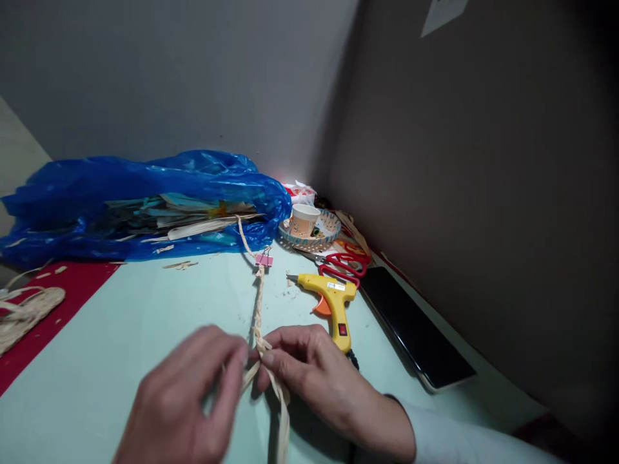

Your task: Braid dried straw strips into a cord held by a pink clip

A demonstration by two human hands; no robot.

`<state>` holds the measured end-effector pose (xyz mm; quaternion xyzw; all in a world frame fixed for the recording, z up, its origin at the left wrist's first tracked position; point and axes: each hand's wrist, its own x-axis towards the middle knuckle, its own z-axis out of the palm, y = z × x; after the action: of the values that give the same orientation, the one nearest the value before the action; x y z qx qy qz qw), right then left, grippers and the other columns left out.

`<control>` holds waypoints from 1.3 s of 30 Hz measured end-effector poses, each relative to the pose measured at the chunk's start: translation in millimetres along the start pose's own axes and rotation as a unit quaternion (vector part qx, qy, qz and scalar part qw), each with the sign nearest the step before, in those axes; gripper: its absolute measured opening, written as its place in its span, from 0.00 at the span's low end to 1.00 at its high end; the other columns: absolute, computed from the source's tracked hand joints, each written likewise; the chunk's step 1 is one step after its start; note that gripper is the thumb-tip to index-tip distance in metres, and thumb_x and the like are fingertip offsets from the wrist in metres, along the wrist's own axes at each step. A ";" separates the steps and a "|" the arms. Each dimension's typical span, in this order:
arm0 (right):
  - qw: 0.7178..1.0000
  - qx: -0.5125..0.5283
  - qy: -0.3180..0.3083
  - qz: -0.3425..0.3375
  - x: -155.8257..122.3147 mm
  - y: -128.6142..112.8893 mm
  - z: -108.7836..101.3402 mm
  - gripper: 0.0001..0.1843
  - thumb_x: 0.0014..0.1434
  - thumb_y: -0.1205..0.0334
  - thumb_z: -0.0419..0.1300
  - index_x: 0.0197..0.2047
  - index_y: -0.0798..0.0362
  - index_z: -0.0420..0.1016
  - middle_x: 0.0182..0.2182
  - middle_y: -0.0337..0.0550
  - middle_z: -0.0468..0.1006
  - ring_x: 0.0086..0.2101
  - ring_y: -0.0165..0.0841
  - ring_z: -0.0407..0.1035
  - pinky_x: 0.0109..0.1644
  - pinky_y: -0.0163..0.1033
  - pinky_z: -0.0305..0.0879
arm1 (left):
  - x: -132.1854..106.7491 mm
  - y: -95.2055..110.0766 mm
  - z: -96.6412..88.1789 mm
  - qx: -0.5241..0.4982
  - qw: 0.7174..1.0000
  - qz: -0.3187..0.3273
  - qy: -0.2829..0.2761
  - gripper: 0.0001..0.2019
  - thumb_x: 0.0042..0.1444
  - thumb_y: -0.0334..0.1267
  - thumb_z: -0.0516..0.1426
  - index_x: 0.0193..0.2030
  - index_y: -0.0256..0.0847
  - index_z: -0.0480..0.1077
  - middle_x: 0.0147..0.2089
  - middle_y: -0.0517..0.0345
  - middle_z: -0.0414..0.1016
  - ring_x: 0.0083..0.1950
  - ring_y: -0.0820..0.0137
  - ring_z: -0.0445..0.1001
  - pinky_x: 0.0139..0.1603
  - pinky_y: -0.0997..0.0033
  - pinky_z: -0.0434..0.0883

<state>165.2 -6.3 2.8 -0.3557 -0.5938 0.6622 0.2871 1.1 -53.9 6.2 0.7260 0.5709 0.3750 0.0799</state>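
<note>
A pale straw braid (258,303) runs over the light green table (145,322) from a pink binder clip (264,260) toward me. My left hand (188,399) and my right hand (314,380) meet at the braid's near end, each pinching loose straw strands (278,393) between thumb and fingers. The left hand is blurred by motion. More strands trail down past the right hand toward the frame's bottom edge.
A yellow glue gun (333,303) lies just beyond my right hand. Red scissors (345,264), a dark phone (416,328), a woven basket with a paper cup (305,220), a blue plastic bag of straw (140,203) and a straw bundle (24,312) on red cloth surround the work.
</note>
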 end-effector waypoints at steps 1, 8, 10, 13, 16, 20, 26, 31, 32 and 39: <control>1.000 -0.002 -0.001 -0.007 -1.1 0.8 0.3 0.14 0.62 0.56 0.56 0.31 0.58 0.71 0.24 0.40 0.70 0.24 0.25 0.55 0.28 0.32 0.51 | 8.0 -3.3 -4.1 -0.045 0.993 -0.098 -0.045 0.08 0.61 0.42 0.53 0.34 0.44 0.69 0.32 0.60 0.74 0.33 0.69 0.73 0.36 0.71 0.67; 0.999 -0.030 0.000 -0.022 -3.3 7.3 1.4 0.10 0.63 0.57 0.54 0.43 0.52 0.58 0.26 0.36 0.71 0.26 0.28 0.61 0.31 0.33 0.56 | 16.9 -7.5 5.9 -0.421 0.771 -0.362 -0.311 0.13 0.53 0.49 0.57 0.36 0.41 0.65 0.25 0.67 0.65 0.18 0.81 0.49 0.17 0.78 0.49; 0.997 -0.073 -0.011 -0.024 -3.9 3.2 -1.0 0.08 0.64 0.58 0.52 0.43 0.52 0.58 0.27 0.37 0.73 0.28 0.29 0.62 0.33 0.33 0.56 | 14.9 -8.0 8.7 -0.404 0.787 -0.356 -0.299 0.12 0.54 0.47 0.57 0.33 0.40 0.66 0.24 0.68 0.63 0.18 0.81 0.45 0.17 0.77 0.45; 0.986 -0.160 -0.038 -0.021 -6.6 -6.9 -6.1 0.07 0.64 0.60 0.52 0.43 0.53 0.60 0.28 0.38 0.73 0.30 0.29 0.63 0.35 0.34 0.57 | 15.5 -10.4 8.3 -0.344 0.844 -0.312 -0.268 0.12 0.54 0.44 0.56 0.27 0.38 0.67 0.24 0.65 0.64 0.25 0.76 0.57 0.25 0.77 0.56; 0.966 -0.256 -0.038 -0.023 -11.9 -14.8 -9.5 0.08 0.63 0.62 0.52 0.45 0.54 0.62 0.31 0.40 0.73 0.33 0.32 0.64 0.37 0.35 0.58 | 16.6 -10.0 6.6 -0.295 0.871 -0.308 -0.246 0.13 0.53 0.47 0.57 0.25 0.39 0.67 0.24 0.66 0.62 0.29 0.72 0.59 0.31 0.74 0.59; 0.936 -0.353 -0.010 -0.007 -18.9 -19.6 -10.2 0.08 0.65 0.60 0.49 0.42 0.52 0.66 0.34 0.43 0.74 0.37 0.34 0.64 0.38 0.36 0.56 | 14.6 -6.6 5.1 -0.286 0.864 -0.332 -0.247 0.12 0.50 0.47 0.58 0.27 0.40 0.67 0.25 0.65 0.64 0.30 0.70 0.61 0.31 0.74 0.60; 0.919 -0.394 -0.013 -0.019 -18.9 -25.3 -11.8 0.12 0.65 0.61 0.50 0.30 0.53 0.67 0.24 0.38 0.70 0.29 0.28 0.62 0.32 0.33 0.52 | 11.3 -10.2 4.0 -0.282 0.866 -0.339 -0.235 0.14 0.51 0.49 0.58 0.26 0.40 0.68 0.23 0.67 0.61 0.27 0.73 0.58 0.28 0.76 0.57; 0.900 -0.433 0.011 -0.044 -21.4 -20.8 -5.9 0.10 0.62 0.65 0.52 0.28 0.53 0.64 0.25 0.38 0.72 0.26 0.27 0.62 0.30 0.33 0.52 | 11.9 -9.0 7.9 -0.237 0.881 -0.340 -0.228 0.16 0.50 0.51 0.57 0.24 0.40 0.66 0.22 0.68 0.56 0.26 0.73 0.55 0.26 0.75 0.55; 0.893 -0.446 0.018 -0.053 -23.0 -18.6 -3.4 0.09 0.61 0.65 0.52 0.27 0.53 0.62 0.25 0.38 0.72 0.26 0.27 0.62 0.30 0.33 0.52 | 11.4 -7.6 8.5 -0.225 0.884 -0.341 -0.227 0.16 0.50 0.51 0.57 0.24 0.41 0.65 0.21 0.68 0.56 0.26 0.73 0.56 0.26 0.75 0.55; 0.800 -0.561 0.068 -0.202 -29.3 -1.6 11.2 0.05 0.52 0.72 0.54 0.29 0.53 0.64 0.25 0.40 0.72 0.24 0.32 0.60 0.24 0.36 0.45 | 7.0 0.6 7.8 -0.195 0.900 -0.317 -0.226 0.11 0.54 0.44 0.54 0.25 0.42 0.67 0.23 0.63 0.69 0.28 0.69 0.67 0.32 0.73 0.64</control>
<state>173.1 -36.1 8.7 -0.3704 -0.8990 0.1141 0.2040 6.9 -45.5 4.2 0.5416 0.6530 0.2598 0.4612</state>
